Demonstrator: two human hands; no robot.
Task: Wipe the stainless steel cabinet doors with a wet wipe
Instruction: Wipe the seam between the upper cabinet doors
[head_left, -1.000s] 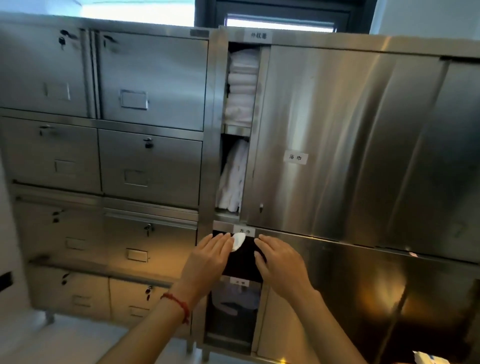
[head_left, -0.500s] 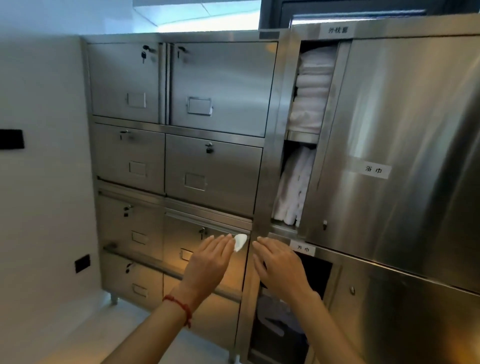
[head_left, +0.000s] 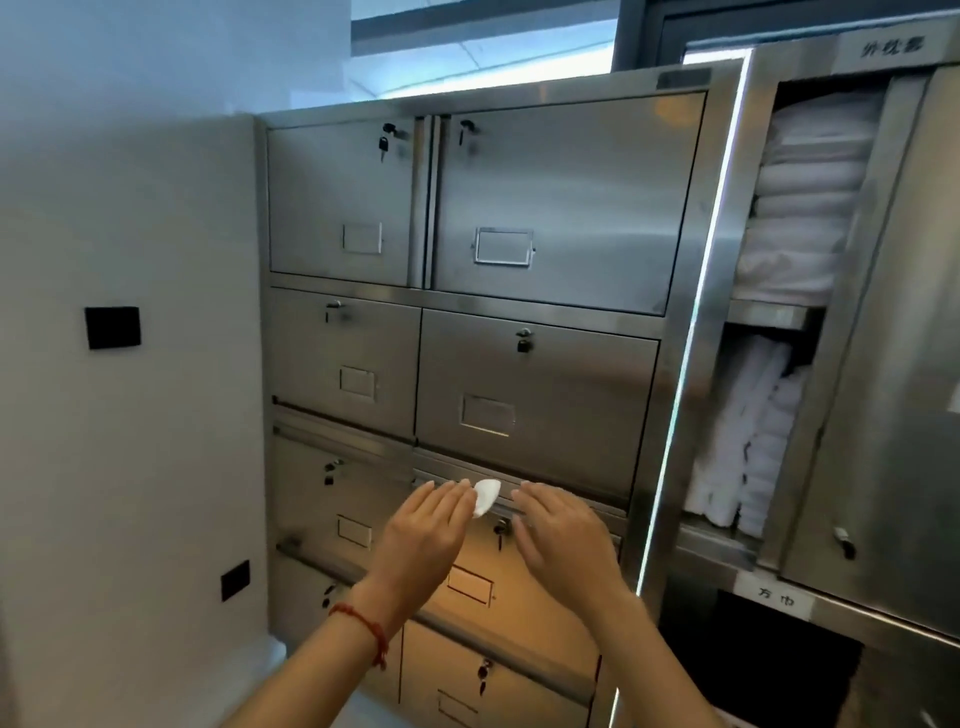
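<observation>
Stainless steel cabinet (head_left: 545, 218): standing against a white wall (head_left: 130, 415), filling the middle of the view with two columns of doors, each carrying a small lock and a framed label holder. Keys are hanging in several locks.

Second cabinet (head_left: 909, 364), to the right: taller unit, showing a narrow open section. Folded white towels (head_left: 810, 208) are lying stacked on its upper shelf; more white towels (head_left: 743, 441) are leaning upright in the compartment below. Printed labels are sitting on its frame; the text is too blurred to read.

Third-row right door (head_left: 519, 582): sitting directly behind both hands, its face glowing with a warm orange reflection and a key hanging from its lock (head_left: 501, 530).

Left hand (head_left: 421, 540): reaching forward, back to the camera, fingers lying nearly straight and close together. A red string bracelet (head_left: 363, 623) is circling the wrist.

Right hand (head_left: 561, 540): hovering just beside the left, fingers extended and relaxed, grip wide and carrying nothing.

Wet wipe (head_left: 485, 497): small white folded piece, showing at the left hand's fingertips, between the two hands and level with the top edge of the third-row door. The left grip appears to be holding it against the fingers; how exactly, I cannot tell.

Black wall plates (head_left: 112, 327): two, sitting on the white wall left of the cabinet.
</observation>
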